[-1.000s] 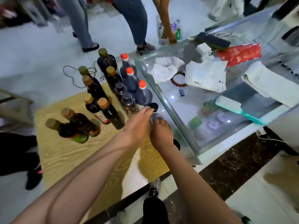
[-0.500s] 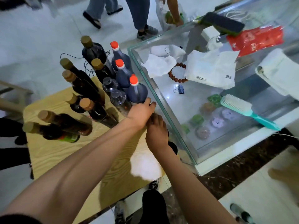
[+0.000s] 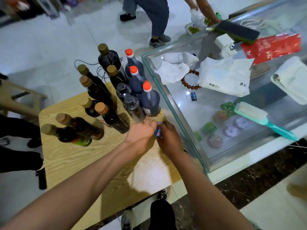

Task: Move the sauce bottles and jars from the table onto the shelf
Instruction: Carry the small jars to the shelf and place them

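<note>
Several dark sauce bottles stand in a cluster on the wooden table [image 3: 74, 163]: three with red caps [image 3: 150, 100], two with black caps [image 3: 132, 105], and several with brown caps [image 3: 106, 113]. Two brown-capped bottles [image 3: 78, 128] at the left appear to lean outward. At the table's right edge, just in front of the cluster, my left hand [image 3: 141, 131] and my right hand [image 3: 169, 138] close from both sides on a small blue-labelled jar [image 3: 158, 130]. Most of the jar is hidden by my fingers.
A glass display counter [image 3: 174, 107] adjoins the table on the right, carrying tissues, a bead bracelet [image 3: 189, 82], a teal brush [image 3: 259, 117] and a red packet. A person's legs [image 3: 157, 22] stand on the tiled floor beyond. A stool frame [image 3: 20, 97] is at left.
Both hands have stayed at the same spot by the table's right edge and closed tighter around the small jar. The jar's black cap, visible a second ago, is now covered.
</note>
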`<state>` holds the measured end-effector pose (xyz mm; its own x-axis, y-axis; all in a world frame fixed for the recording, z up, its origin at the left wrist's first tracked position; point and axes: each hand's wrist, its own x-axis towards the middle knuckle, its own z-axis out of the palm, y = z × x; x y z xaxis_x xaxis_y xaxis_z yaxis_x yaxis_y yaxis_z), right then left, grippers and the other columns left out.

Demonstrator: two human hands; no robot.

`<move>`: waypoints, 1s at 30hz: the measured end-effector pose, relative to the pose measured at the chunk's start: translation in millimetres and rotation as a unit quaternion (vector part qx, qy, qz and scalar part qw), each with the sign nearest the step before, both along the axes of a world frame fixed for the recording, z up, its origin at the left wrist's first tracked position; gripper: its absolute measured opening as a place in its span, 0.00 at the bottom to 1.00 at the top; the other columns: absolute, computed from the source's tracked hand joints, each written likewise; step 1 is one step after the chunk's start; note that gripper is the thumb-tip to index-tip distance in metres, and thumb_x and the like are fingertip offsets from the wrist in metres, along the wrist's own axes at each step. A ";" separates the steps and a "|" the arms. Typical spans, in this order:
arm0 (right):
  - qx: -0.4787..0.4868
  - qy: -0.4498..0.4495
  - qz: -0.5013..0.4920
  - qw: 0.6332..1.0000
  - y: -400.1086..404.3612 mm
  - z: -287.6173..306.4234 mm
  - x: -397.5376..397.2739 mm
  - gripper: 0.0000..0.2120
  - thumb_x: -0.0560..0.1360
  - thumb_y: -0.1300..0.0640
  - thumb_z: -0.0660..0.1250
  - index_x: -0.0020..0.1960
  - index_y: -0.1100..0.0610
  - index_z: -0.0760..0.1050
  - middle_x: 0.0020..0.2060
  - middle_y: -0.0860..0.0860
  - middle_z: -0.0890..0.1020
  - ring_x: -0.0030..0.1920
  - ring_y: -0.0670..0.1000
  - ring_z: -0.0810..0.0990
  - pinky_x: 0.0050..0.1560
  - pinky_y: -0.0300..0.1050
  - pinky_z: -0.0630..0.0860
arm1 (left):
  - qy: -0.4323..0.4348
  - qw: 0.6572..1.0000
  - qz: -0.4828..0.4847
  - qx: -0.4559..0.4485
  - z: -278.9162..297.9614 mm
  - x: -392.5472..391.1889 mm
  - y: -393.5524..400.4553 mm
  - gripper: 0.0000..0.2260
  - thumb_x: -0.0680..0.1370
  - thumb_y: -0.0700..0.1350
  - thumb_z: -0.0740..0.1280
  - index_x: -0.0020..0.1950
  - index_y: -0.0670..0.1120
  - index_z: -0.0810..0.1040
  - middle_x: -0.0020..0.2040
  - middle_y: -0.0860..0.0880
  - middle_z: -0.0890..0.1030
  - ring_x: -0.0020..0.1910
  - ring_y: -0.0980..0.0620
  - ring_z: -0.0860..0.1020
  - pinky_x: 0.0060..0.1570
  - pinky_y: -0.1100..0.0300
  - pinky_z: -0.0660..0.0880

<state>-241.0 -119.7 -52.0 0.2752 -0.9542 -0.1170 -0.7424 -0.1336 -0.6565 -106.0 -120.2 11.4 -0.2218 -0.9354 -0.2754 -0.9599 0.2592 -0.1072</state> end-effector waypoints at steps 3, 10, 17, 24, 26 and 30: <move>-0.015 -0.051 -0.014 0.999 6.7 8.0 -0.7 0.16 0.69 0.64 0.71 0.56 0.60 0.77 0.56 0.56 0.78 0.56 0.61 0.76 0.48 0.55 0.77 | 0.072 0.997 0.016 -0.034 5.7 13.5 23.5 0.22 0.70 0.44 0.69 0.63 0.48 0.69 0.57 0.48 0.77 0.57 0.46 0.75 0.48 0.54 0.70; -0.007 -0.133 -0.067 0.989 38.3 34.8 -0.6 0.21 0.66 0.61 0.77 0.56 0.55 0.74 0.52 0.46 0.76 0.51 0.50 0.78 0.50 0.37 0.70 | 0.515 0.813 0.270 0.036 31.8 40.7 62.8 0.27 0.66 0.32 0.75 0.61 0.47 0.73 0.51 0.48 0.77 0.50 0.49 0.78 0.48 0.56 0.76; -0.024 -0.194 -0.136 0.971 78.5 95.4 -7.1 0.23 0.64 0.59 0.77 0.56 0.51 0.74 0.51 0.47 0.76 0.49 0.46 0.79 0.51 0.47 0.79 | 0.725 0.578 0.372 0.030 50.3 30.5 78.4 0.21 0.72 0.29 0.71 0.60 0.46 0.76 0.50 0.48 0.82 0.50 0.53 0.81 0.52 0.56 0.77; -0.101 -0.181 -0.217 0.954 147.8 151.7 -16.3 0.24 0.67 0.56 0.77 0.60 0.53 0.73 0.53 0.50 0.79 0.54 0.51 0.80 0.56 0.52 0.78 | 0.800 0.482 0.347 0.083 75.6 7.7 99.2 0.10 0.80 0.36 0.63 0.55 0.49 0.80 0.51 0.45 0.80 0.44 0.53 0.78 0.41 0.61 0.75; -0.116 -0.158 -0.242 0.950 169.2 164.8 -19.1 0.25 0.67 0.55 0.78 0.61 0.53 0.73 0.54 0.49 0.79 0.55 0.50 0.80 0.56 0.51 0.79 | 0.808 0.489 0.312 0.103 83.8 3.5 109.5 0.11 0.81 0.36 0.62 0.54 0.48 0.80 0.54 0.41 0.79 0.47 0.51 0.77 0.45 0.59 0.75; -0.131 -0.152 -0.318 0.927 214.3 182.0 -20.3 0.25 0.66 0.56 0.79 0.59 0.47 0.72 0.52 0.42 0.79 0.52 0.40 0.80 0.52 0.34 0.77 | 0.831 0.443 0.271 0.197 100.7 -0.2 126.3 0.11 0.77 0.35 0.66 0.58 0.43 0.80 0.55 0.41 0.82 0.50 0.48 0.82 0.45 0.60 0.80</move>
